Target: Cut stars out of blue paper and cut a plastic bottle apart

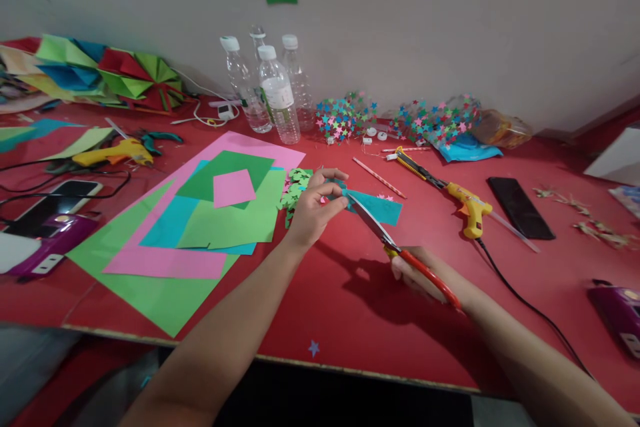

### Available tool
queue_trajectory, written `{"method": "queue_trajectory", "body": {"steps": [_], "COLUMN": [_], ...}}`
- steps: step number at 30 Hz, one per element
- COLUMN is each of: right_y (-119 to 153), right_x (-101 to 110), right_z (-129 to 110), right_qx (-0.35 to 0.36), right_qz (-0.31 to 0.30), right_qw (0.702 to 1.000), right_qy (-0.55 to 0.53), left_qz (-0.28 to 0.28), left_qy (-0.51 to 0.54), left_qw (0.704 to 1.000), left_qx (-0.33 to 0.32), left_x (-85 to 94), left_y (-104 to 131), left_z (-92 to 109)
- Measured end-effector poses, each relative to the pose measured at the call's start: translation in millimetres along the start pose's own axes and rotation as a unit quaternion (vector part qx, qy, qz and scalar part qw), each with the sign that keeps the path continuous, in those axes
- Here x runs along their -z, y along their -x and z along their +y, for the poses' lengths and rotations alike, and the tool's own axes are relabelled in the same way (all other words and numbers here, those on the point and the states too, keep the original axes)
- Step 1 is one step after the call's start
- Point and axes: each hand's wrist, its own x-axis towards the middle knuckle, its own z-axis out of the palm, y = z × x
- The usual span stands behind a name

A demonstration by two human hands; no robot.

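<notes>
My left hand pinches a small piece of blue paper between thumb and fingers. Scissors with red handles are in my right hand, their blades pointing up and left to the pinched paper. Just beyond the blades a teal paper strip lies on the table. Beside my left hand is a pile of small light green paper cutouts, with a few pink ones. Stacked coloured sheets in green, blue and pink spread out to the left.
Plastic bottles stand by the wall, near star confetti. A yellow glue gun and a black phone lie right; another glue gun lies left. A paper star sits near the front edge.
</notes>
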Motion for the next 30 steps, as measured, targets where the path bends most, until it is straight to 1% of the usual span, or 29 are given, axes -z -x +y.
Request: {"method": "queue_trajectory", "body": {"steps": [6, 11, 14, 21, 27, 30], "right_y": [-6, -7, -6, -4, -3, -3], "right_x": [-4, -13, -20, -27, -32, -33], "right_z": [8, 15, 17, 12, 13, 12], "right_qx": [-0.014, -0.006, 0.005, -0.004, -0.011, -0.023], "right_qz": [0.001, 0.018, 0.013, 0.003, 0.015, 0.019], "right_qw": [1.000, 0.998, 0.995, 0.992, 0.988, 0.989], "right_qy": [-0.012, -0.058, -0.097, -0.129, -0.152, -0.142], "left_qz": [0.013, 0.031, 0.045, 0.065, 0.060, 0.060], "left_qy": [0.025, 0.027, 0.018, 0.014, 0.042, 0.042], "left_qw": [1.000, 0.999, 0.999, 0.997, 0.997, 0.996], "left_qx": [0.004, 0.012, 0.021, 0.034, 0.040, 0.047], "left_x": [-2.6, -7.1, -12.4, -21.1, -22.9, -23.0], "left_y": [1, 4, 7, 14, 16, 16], "left_z": [-2, -2, 0, 0, -4, -4]}}
